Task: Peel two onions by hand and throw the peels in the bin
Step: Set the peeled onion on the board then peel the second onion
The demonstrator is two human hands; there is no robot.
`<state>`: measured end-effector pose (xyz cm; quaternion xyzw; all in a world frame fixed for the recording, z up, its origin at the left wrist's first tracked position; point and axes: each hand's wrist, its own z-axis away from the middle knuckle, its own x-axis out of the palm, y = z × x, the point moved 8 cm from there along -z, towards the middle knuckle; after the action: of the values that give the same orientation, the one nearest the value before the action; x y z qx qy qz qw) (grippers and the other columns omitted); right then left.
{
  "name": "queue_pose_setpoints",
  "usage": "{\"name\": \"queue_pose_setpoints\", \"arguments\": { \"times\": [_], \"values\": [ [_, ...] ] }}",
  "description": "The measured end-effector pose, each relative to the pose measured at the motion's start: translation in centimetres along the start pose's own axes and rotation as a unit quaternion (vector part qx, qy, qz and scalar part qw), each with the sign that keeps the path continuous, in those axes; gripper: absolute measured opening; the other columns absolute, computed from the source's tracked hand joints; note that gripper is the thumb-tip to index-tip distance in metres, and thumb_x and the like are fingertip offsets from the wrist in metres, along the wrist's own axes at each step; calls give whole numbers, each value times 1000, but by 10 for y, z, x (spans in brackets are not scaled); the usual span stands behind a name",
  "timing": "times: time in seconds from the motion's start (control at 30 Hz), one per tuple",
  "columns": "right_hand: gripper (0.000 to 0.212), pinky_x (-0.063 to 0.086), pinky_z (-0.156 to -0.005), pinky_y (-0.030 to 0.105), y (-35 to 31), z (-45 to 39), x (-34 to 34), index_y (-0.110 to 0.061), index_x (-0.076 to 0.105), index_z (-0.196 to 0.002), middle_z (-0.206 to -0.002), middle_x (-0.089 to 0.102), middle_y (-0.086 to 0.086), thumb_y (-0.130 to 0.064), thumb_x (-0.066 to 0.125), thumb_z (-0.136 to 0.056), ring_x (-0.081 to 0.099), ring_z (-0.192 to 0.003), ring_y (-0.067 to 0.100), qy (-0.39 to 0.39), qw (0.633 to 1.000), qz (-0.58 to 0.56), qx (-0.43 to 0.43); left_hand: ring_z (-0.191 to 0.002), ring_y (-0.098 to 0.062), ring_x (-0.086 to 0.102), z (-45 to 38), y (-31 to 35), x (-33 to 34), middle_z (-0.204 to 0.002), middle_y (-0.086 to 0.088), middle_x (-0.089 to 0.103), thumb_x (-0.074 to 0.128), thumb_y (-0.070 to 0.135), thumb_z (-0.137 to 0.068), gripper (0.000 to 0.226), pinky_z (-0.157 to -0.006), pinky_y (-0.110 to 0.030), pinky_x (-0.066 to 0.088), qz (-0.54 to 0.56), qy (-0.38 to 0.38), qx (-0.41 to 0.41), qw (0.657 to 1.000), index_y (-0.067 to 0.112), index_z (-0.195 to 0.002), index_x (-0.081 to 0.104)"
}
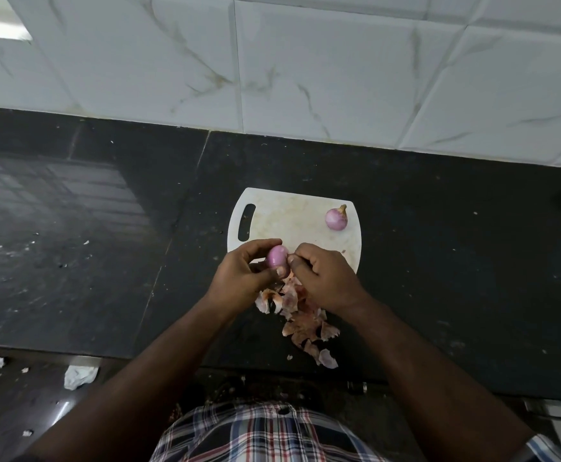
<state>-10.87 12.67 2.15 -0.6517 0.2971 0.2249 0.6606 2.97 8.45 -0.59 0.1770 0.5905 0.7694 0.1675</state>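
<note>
My left hand [244, 271] holds a small pink-purple onion [276, 256] above the near edge of a white cutting board [289, 215]. My right hand [322, 275] pinches at the onion's right side with thumb and fingertips. A second onion [336, 218], smooth and purple with a dry stem tip, lies on the far right of the board. A heap of papery brown-pink peels [302, 325] is spread on the black counter under and in front of my hands.
The black stone counter [105, 245] runs to a white marble-look tiled wall [305, 61]. Crumpled white scraps [79, 376] lie on the dark floor at lower left. No bin is in view.
</note>
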Motion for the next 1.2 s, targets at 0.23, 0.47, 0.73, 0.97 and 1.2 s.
{"name": "queue_pose_setpoints", "arguments": {
  "times": [0.23,0.47,0.73,0.97,1.2],
  "values": [
    [17,56,-76,27,25,14,2,-27,78,-95,-91,77,-9,-17,67,-86,67,-79,2,-21,996,-49,76,-105,-19,70,-1,-4,-17,-123,0,67,76,0,-84,52,-84,-30,60,-34,14,-13,999,20,-130,63],
    [36,53,-82,29,16,5,7,-25,66,-118,-103,72,-8,-51,56,-95,66,-94,8,-58,993,-28,98,-100,-23,72,0,0,-4,-118,-3,71,74,-14,-79,55,-77,-25,58,4,-20,-10,1000,17,-123,65],
    [18,40,-55,38,-4,2,3,-20,42,-84,-71,58,0,-23,44,-101,54,-63,23,-40,990,131,-39,-106,-33,71,2,-4,-1,-123,-10,69,75,-9,-80,51,-88,-42,59,39,-60,-34,997,17,-122,66],
    [28,38,-51,35,-7,8,2,-13,53,-73,-60,56,0,-31,56,-95,53,-56,18,23,999,21,-24,-97,-25,74,2,-1,-10,-122,-6,68,79,0,-80,52,-75,-33,61,-9,36,3,999,11,-128,62],
    [33,55,-94,31,22,12,5,-23,70,-120,-108,74,-6,-15,71,-87,68,-99,4,-22,993,-80,85,-110,-34,69,1,-9,-11,-131,-15,60,73,3,-77,51,-84,-36,60,143,-10,-66,987,9,-126,62]
  ]
}}
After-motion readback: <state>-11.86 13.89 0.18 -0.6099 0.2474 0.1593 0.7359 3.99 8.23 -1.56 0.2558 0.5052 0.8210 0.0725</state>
